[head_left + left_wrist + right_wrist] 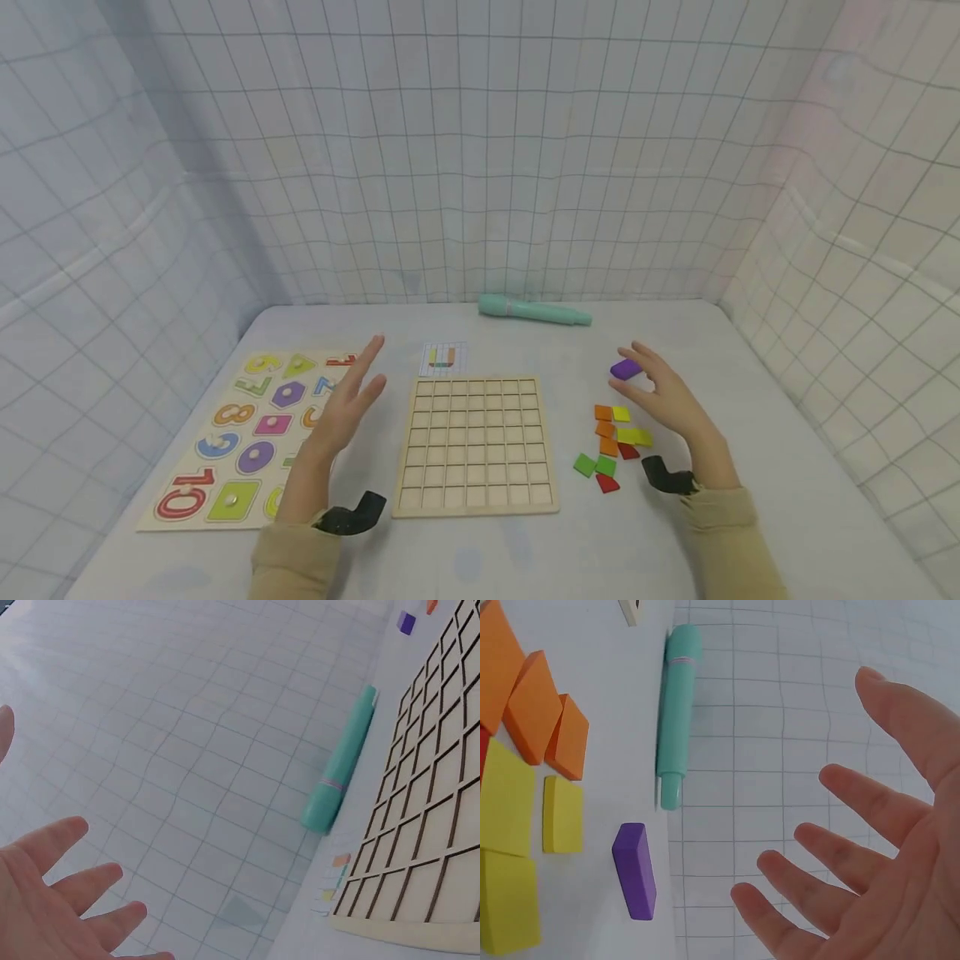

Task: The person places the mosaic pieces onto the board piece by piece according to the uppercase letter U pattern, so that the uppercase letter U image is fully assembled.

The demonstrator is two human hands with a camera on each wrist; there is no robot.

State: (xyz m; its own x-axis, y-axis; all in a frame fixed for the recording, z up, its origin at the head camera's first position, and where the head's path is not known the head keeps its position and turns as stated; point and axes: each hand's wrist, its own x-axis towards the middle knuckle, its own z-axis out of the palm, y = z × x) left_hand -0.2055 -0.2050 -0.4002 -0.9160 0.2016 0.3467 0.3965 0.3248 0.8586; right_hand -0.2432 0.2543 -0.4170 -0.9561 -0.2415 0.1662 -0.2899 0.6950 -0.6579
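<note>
My left hand (341, 417), fingers spread, is held above the right side of a number-and-shape puzzle board (228, 469). In the left wrist view the same hand (52, 907) has nothing between its fingers. My right hand (666, 398) hovers with thumb and fingers apart near a purple block (624, 370), which shows between them in the head view. The right wrist view has the purple block (635, 871) on the table, apart from the loosely spread fingers (840, 851). Between my hands lies a wooden grid board (476, 511) with bare square cells.
Several orange (603, 412), yellow (628, 436), green (585, 465) and red tiles (607, 483) lie right of the grid board. A small card (456, 367) with a coloured U pattern lies behind it. A teal pen-shaped stick (540, 312) rests near the gridded back cloth (480, 208).
</note>
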